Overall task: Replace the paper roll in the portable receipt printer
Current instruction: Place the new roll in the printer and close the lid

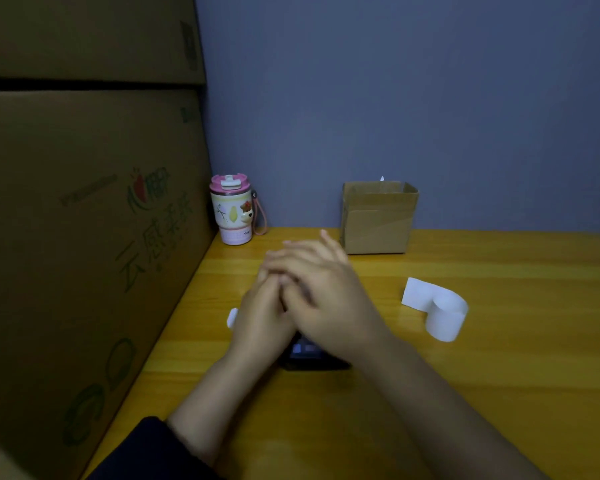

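Large cartons (84, 220) – wall off the left; no room that side. Tumbler (232, 209) – back-left corner; wide sweep could tip it. White scrap (232, 317) – beside left hand (257, 313). Left hand + right hand (329, 303) – fingers interlaced, clamped on nothing seen. Printer (309, 355) – dark, mostly hidden under hands. Small box (378, 220) – at back. Paper roll (442, 311) – right, well apart, tail loose; could roll/unwind if nudged. Surface (516, 375) – open right + front.
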